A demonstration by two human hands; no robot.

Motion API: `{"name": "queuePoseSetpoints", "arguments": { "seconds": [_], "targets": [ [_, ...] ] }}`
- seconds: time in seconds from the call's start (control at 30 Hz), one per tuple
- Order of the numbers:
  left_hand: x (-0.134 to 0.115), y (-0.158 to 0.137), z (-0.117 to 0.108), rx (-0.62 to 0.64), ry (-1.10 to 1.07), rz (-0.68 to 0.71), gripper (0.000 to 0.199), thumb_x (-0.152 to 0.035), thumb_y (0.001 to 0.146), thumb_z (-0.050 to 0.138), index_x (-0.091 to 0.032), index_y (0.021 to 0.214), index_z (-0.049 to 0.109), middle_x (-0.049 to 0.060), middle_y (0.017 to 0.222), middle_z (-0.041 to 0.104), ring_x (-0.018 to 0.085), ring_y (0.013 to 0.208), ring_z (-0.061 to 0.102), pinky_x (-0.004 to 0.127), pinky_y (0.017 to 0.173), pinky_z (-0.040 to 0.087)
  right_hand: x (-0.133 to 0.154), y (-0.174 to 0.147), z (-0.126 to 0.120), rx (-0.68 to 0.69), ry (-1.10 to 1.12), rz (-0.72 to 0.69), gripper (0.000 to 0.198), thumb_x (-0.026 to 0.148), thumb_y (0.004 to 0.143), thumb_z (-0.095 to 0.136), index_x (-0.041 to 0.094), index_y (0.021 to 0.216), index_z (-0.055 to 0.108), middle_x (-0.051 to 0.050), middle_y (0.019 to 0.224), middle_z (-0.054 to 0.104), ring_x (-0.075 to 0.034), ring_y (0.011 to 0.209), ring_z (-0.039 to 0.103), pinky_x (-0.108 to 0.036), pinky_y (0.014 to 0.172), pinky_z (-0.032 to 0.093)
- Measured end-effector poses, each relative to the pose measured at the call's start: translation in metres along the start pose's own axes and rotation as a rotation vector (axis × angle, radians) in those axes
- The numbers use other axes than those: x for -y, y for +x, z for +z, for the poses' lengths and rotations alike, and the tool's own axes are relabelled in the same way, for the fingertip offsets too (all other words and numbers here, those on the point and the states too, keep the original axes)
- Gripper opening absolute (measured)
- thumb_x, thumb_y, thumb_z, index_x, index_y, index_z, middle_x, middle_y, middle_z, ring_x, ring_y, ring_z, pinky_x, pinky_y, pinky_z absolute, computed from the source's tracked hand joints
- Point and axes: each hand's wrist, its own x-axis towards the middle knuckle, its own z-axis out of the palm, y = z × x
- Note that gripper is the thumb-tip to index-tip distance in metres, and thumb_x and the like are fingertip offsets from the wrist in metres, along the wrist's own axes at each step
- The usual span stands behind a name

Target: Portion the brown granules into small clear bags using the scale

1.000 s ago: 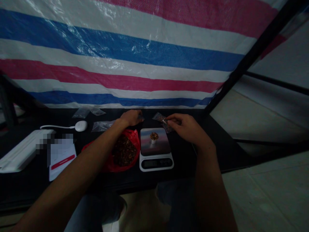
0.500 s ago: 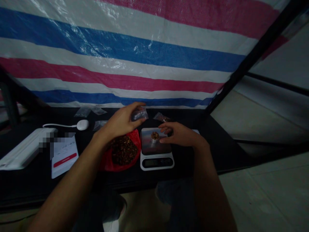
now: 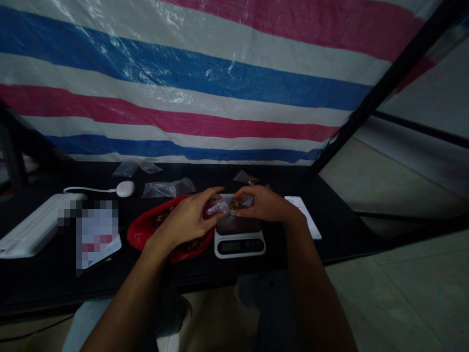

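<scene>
Pouch: we pinch a small clear pouch [image 3: 216,209] in our left hand [image 3: 188,220], above the scale [image 3: 240,239].
Cup: our right hand [image 3: 262,205] grips a small cup [image 3: 234,209], tipped at the pouch's mouth.
Red bag: red bag [image 3: 141,232] lies under our left hand on the table [image 3: 54,278].

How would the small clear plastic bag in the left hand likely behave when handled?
The small clear bag looks thin and crumpled in the left hand, so it is probably floppy and very light. Its glossy film may be slippery. The right hand meets it above the scale, which suggests it needs two-handed support.
</scene>
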Motion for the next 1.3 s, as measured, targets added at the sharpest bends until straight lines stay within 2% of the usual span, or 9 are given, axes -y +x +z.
{"name": "queuePoseSetpoints", "arguments": {
  "seconds": [0.43,0.6,0.8,0.97,1.1,1.23,1.3],
  "targets": [
    [0.009,0.000,0.012,-0.105,-0.180,0.034,0.057,-0.032,0.092,0.069,-0.022,0.145,0.050,0.010,0.128,0.073,0.026,0.117,0.070,0.044,0.104,0.054,0.012,0.007,0.010,-0.097,-0.191,-0.171,0.032,0.015,0.080,0.077,0.019,0.111,0.077,-0.008,0.112,0.078,-0.022,0.102,0.072,-0.036,0.091,0.054],
    [0.011,0.001,0.015,-0.143,-0.232,0.023,0.067,-0.035,0.087,0.077,-0.022,0.146,0.048,0.008,0.126,0.074,0.025,0.116,0.071,0.043,0.105,0.054,0.018,0.007,0.009,-0.152,-0.168,-0.142,0.032,0.013,0.079,0.080,0.020,0.110,0.076,-0.006,0.110,0.078,-0.021,0.100,0.071,-0.035,0.089,0.052],
    [0.009,0.000,0.013,-0.172,-0.281,0.026,0.066,-0.034,0.088,0.077,-0.021,0.146,0.049,0.009,0.127,0.074,0.025,0.117,0.071,0.043,0.106,0.055,0.034,0.002,0.008,-0.162,-0.166,-0.231,0.031,0.013,0.084,0.077,0.021,0.114,0.076,-0.006,0.115,0.077,-0.022,0.108,0.069,-0.038,0.096,0.049],
    [0.006,-0.002,0.010,-0.191,-0.350,0.036,0.065,-0.034,0.088,0.077,-0.022,0.145,0.049,0.010,0.132,0.072,0.027,0.120,0.070,0.046,0.108,0.055,0.046,-0.002,0.008,-0.228,-0.146,-0.197,0.029,0.020,0.089,0.075,0.019,0.119,0.075,-0.006,0.108,0.078,-0.020,0.095,0.068,-0.036,0.086,0.050],
    [0.005,-0.002,0.010,-0.187,-0.361,0.056,0.065,-0.034,0.088,0.078,-0.023,0.145,0.049,0.010,0.132,0.072,0.026,0.119,0.070,0.045,0.107,0.055,0.048,-0.008,0.004,-0.197,-0.146,-0.177,0.027,0.017,0.088,0.073,0.021,0.115,0.075,-0.005,0.108,0.077,-0.019,0.093,0.069,-0.035,0.084,0.052],
    [0.005,-0.004,0.009,-0.187,-0.370,0.077,0.060,-0.034,0.091,0.074,-0.023,0.145,0.050,0.010,0.131,0.071,0.026,0.120,0.069,0.044,0.108,0.054,0.043,-0.016,-0.005,-0.230,0.009,-0.140,0.043,0.017,0.083,0.075,0.022,0.125,0.068,-0.006,0.111,0.074,-0.019,0.098,0.071,-0.035,0.087,0.057],
    [0.006,-0.005,0.010,-0.194,-0.402,0.077,0.057,-0.035,0.094,0.071,-0.024,0.146,0.050,0.010,0.133,0.070,0.027,0.122,0.068,0.045,0.110,0.052,0.034,-0.017,-0.008,-0.235,0.035,-0.121,0.043,0.017,0.082,0.075,0.021,0.124,0.067,-0.007,0.112,0.073,-0.020,0.098,0.072,-0.035,0.089,0.058]
  ]
}}
